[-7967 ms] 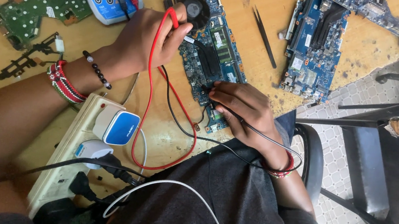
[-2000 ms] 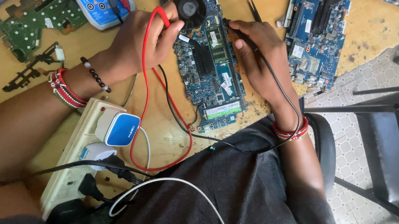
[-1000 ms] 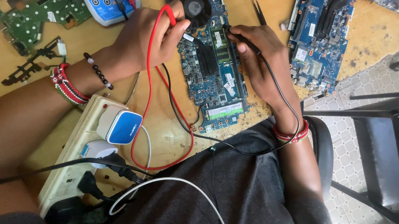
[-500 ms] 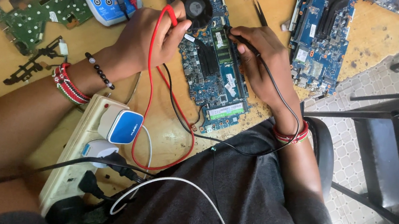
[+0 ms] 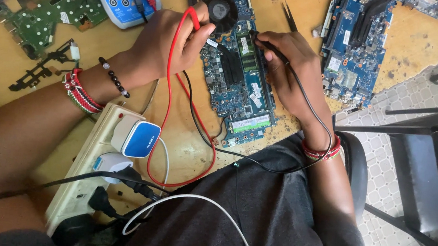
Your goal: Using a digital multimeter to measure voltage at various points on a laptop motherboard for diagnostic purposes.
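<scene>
Two probes meet on the blue circuit board [image 5: 236, 84] lying mid-table [image 5: 184, 146]: my left hand [image 5: 165, 45] has its fingers closed around the red probe [image 5: 192, 19] by the black fan [image 5: 222, 8]. My right hand [image 5: 289, 65] pinches the black probe [image 5: 264, 43] against the board's right edge.

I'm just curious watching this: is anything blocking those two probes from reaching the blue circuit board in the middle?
Nothing visible. The left hand holds the red probe by the fan; the right hand presses the black probe onto the blue circuit board.
</scene>
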